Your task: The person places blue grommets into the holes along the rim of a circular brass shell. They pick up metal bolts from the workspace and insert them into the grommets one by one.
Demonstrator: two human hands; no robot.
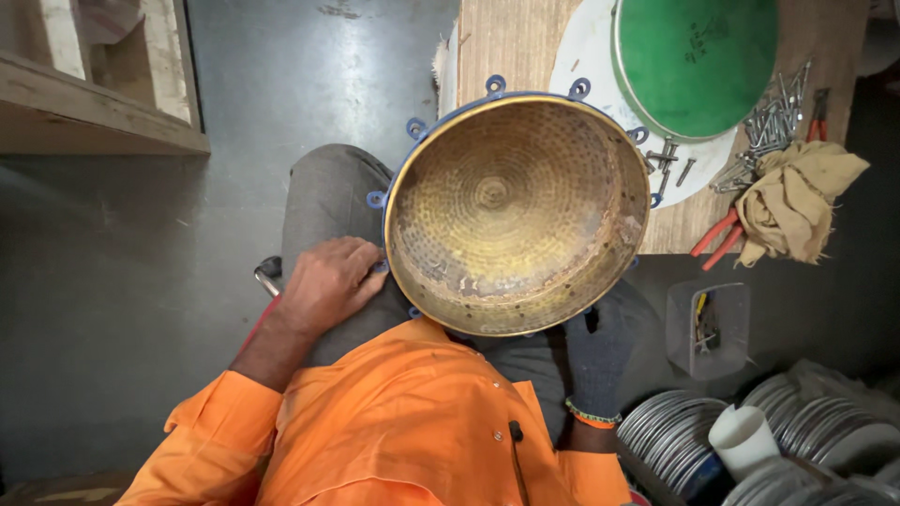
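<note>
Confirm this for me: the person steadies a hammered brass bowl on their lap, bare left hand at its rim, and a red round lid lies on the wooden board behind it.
One detail is wrong: the round lid is green, not red, as the head view shows. The rest stands: the hammered brass bowl sits on the lap, the bare left hand at its rim, the wooden board behind.

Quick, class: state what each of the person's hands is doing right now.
Left hand: bare, resting on the knee, fingertips at the brass bowl's rim.
Right hand: gloved, under the bowl; grip cannot be told.

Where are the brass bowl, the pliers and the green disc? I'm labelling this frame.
brass bowl (497,201), head view, on its hammered inner bottom.
pliers (717,239), head view, on the red handles.
green disc (698,56), head view, on its flat green face.
</note>
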